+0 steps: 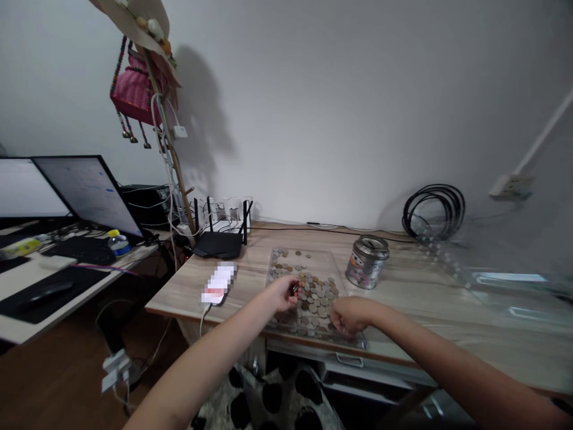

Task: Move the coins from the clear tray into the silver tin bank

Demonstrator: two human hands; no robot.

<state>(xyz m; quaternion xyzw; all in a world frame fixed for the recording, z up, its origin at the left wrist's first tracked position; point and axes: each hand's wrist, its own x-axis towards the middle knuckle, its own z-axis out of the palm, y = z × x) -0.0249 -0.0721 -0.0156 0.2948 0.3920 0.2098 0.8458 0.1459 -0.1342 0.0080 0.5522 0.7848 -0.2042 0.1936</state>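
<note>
Many round coins [317,294] lie spread in a shallow clear plastic tray [319,255] near the desk's front edge. My left hand [285,292] is over the tray's left part, its fingers curled around a few coins [295,289] that show as small dark and shiny edges. At the tray's right front side, my right hand [351,315] points down with its fingers pinched together. Whatever those fingertips hold, if anything, is hidden. A silver tin can [367,261] with a printed label and a slot in its lid stands behind my right hand.
A phone [219,283] with a cable lies left of the tray, in front of a black router [219,243]. Coiled black cable [434,210] leans at the wall, beside clear plastic sheeting [505,286]. Monitors [85,188] stand on the left desk.
</note>
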